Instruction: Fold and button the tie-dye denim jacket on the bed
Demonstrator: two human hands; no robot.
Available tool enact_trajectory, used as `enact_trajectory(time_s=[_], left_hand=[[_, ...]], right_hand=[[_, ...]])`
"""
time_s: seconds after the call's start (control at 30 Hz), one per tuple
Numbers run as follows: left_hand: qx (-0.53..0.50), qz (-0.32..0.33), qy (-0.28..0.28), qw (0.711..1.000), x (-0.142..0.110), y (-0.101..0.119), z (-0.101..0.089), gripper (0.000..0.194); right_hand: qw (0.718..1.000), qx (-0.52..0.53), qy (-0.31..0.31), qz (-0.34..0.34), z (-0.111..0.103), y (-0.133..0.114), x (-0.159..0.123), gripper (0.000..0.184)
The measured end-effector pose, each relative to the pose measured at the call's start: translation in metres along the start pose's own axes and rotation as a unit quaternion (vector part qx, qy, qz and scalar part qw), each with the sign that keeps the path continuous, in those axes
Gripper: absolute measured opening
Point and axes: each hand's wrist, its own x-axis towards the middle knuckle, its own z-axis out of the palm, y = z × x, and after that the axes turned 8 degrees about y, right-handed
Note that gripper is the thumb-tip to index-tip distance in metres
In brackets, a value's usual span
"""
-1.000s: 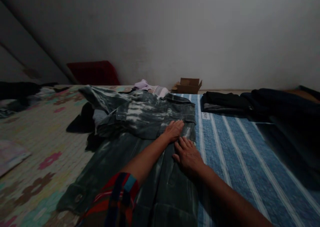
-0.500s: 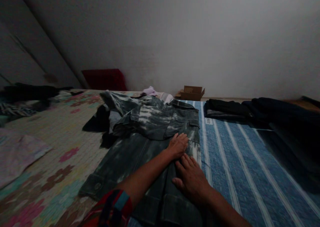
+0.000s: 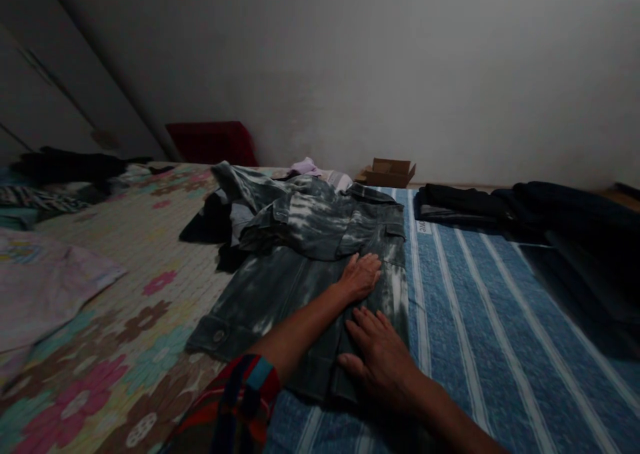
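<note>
A dark grey-green denim jacket [image 3: 280, 284] with whitish tie-dye patches lies spread out in front of me. A flap shows near its right edge, and a button sits at its near left corner. My left hand [image 3: 361, 277] rests flat on the cloth, fingers stretched and pointing right. Just nearer to me, my right hand [image 3: 380, 351] also lies palm down on the jacket's right side, fingers spread. Neither hand grasps anything. The far left part of the jacket is bunched over dark and white clothes [image 3: 207, 219].
Beneath are a floral bedcover [image 3: 165, 277] and a blue striped cloth [image 3: 475, 307]. Dark folded clothes [image 3: 460, 204] lie along the right. A pale pink garment [image 3: 55, 284] is at left. Against the wall stand a cardboard box [image 3: 390, 174] and a red object [image 3: 213, 142].
The view has tilted down slightly, and the scene sits higher in it. The jacket's near edge now shows, with blue cloth below it. My hands remain flat, slightly farther apart.
</note>
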Motion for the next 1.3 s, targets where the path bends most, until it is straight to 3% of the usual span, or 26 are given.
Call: enact_trajectory(time_s=[0.2,0.37,0.7,1.3], left_hand=[[-0.038,-0.003,-0.01,0.999,-0.03,0.01,-0.012,0.034],[-0.057,-0.012,-0.011,0.998,-0.044,0.007,-0.009,0.035],[-0.079,-0.006,0.029,0.996,-0.044,0.003,-0.002,0.035],[-0.053,0.02,0.058,0.997,-0.035,-0.012,0.0,0.04]], right_hand=[[0.999,0.015,0.033,-0.02,-0.004,-0.002,-0.002,0.052],[0.999,-0.014,0.03,-0.021,0.004,0.0,-0.003,0.056],[0.994,-0.101,0.034,-0.036,0.014,-0.001,-0.005,0.064],[0.992,-0.09,0.08,-0.04,0.011,-0.012,-0.011,0.08]])
